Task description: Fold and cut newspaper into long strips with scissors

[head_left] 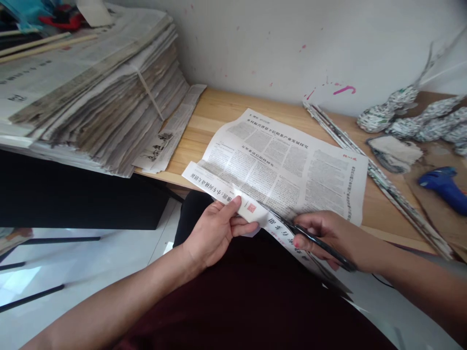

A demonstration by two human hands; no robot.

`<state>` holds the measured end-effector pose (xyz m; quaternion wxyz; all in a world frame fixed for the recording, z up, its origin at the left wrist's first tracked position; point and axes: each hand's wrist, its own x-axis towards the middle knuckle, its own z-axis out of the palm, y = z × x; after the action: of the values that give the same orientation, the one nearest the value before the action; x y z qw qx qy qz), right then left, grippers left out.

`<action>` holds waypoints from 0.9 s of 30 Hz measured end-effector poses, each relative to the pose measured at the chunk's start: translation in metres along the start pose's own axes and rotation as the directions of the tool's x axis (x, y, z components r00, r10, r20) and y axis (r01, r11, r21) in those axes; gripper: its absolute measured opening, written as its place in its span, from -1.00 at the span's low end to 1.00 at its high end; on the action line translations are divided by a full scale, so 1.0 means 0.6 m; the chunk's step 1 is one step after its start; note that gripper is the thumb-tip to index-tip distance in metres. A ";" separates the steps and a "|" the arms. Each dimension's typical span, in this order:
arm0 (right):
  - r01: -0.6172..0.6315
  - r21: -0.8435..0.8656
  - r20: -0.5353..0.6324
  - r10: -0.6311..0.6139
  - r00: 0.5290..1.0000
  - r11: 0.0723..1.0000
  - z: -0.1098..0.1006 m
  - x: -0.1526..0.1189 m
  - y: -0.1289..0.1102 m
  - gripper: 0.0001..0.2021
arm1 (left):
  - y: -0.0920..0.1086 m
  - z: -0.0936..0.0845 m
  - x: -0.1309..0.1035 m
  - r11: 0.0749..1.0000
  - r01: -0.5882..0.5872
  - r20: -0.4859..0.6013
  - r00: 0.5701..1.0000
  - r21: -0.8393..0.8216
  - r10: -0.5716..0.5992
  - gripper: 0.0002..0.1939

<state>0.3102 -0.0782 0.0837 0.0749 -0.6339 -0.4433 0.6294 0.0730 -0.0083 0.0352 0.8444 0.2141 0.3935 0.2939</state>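
Note:
A printed newspaper sheet (277, 160) lies partly on the wooden table, its near edge hanging over my lap. My left hand (219, 226) pinches that near strip between thumb and fingers, beside a small red square print. In my right hand (321, 238) is a pair of scissors (324, 245) with dark handles, its blades on the paper along the near edge. To the right of the blades, a strip of the paper hangs down below the table edge, separated from the sheet. The scissor tips are partly hidden by the paper.
A tall tied stack of newspapers (109, 92) stands at the left. Thin rolled paper sticks (397, 194) lie on the right. Behind them are woven paper bundles (412, 114), a whitish folded cloth-like pad (396, 151) and a blue glue gun (443, 187). A paint-spotted wall (273, 53) closes the back.

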 end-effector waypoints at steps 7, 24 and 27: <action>0.141 -0.213 -0.125 -0.170 0.977 0.967 0.005 0.009 0.001 -0.55 | -0.001 0.002 -0.002 1.000 0.017 0.029 0.999 0.011 -0.017 -0.76; 0.125 -0.193 -0.026 -0.132 0.991 0.973 0.004 0.023 -0.025 -0.61 | 0.005 -0.006 -0.008 0.999 0.043 0.034 0.998 0.008 -0.044 -0.71; 0.110 -0.170 -0.030 -0.117 0.993 0.979 0.006 0.023 -0.029 -0.58 | 0.006 -0.008 -0.008 0.999 0.042 0.025 0.999 0.011 -0.043 -0.70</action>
<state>0.2966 -0.0603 0.0840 0.0659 -0.6240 -0.5287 0.5716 0.0656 -0.0085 0.0370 0.8541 0.2138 0.3890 0.2711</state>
